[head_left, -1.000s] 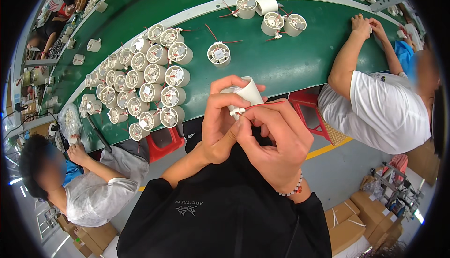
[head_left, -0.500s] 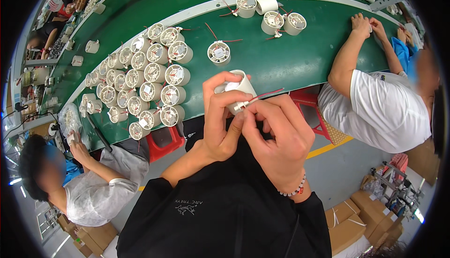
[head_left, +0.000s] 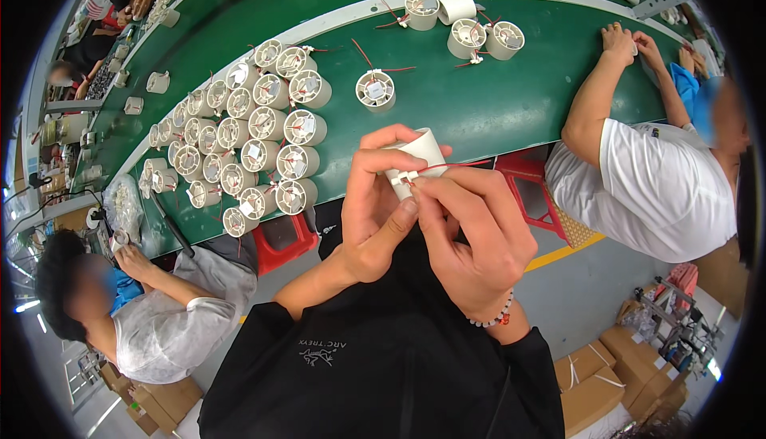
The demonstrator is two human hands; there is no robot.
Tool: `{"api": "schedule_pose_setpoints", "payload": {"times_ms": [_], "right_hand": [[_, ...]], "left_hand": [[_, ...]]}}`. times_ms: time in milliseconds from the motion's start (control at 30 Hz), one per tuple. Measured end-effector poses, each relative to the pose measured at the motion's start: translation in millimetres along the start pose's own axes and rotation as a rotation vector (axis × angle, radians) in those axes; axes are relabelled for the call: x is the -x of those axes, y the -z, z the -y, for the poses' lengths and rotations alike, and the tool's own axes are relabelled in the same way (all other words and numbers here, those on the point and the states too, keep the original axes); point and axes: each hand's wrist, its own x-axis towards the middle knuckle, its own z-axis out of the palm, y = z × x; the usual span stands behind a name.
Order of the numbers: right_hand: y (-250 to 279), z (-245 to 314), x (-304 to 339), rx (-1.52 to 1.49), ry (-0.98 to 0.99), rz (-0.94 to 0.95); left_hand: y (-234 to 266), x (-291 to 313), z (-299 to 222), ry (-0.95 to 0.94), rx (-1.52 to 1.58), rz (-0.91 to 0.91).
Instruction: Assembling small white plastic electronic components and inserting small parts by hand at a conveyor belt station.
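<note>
My left hand (head_left: 375,200) is wrapped round a white plastic cylinder housing (head_left: 427,148), holding it tilted above the near edge of the green table. On the housing's side sits a small white clip-like fitting (head_left: 405,178), from which a red wire (head_left: 459,165) runs out to the right. The fingertips of my right hand (head_left: 475,232) are pinched at this fitting, on the wire's end; exactly what lies between them is partly hidden. Beyond my hands, a single finished-looking housing (head_left: 375,90) with red wires stands on the table.
Many similar housings (head_left: 266,123) are grouped at the left of the green table (head_left: 527,96). Several more (head_left: 466,38) stand near its white rail. Co-workers sit at left (head_left: 175,311) and right (head_left: 646,184). Red stools (head_left: 283,244) are under the table edge; cardboard boxes (head_left: 590,383) lie behind.
The housing has turned in my left hand, so its open end is no longer facing up and its side shows more. My right fingers stay at the fitting; the red wire lies flatter.
</note>
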Motion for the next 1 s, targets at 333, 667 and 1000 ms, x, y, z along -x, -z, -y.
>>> {"api": "schedule_pose_setpoints", "payload": {"times_ms": [333, 667, 1000], "right_hand": [[1, -5, -1, -0.111, 0.050, -0.036], [4, 1, -2, -0.178, -0.114, -0.016], [-9, -22, 1, -0.136, -0.016, -0.064]], "left_hand": [[2, -1, -1, -0.034, 0.004, 0.043], [3, 3, 0, -0.100, -0.278, -0.001], [9, 1, -3, -0.032, -0.492, 0.037]]}}
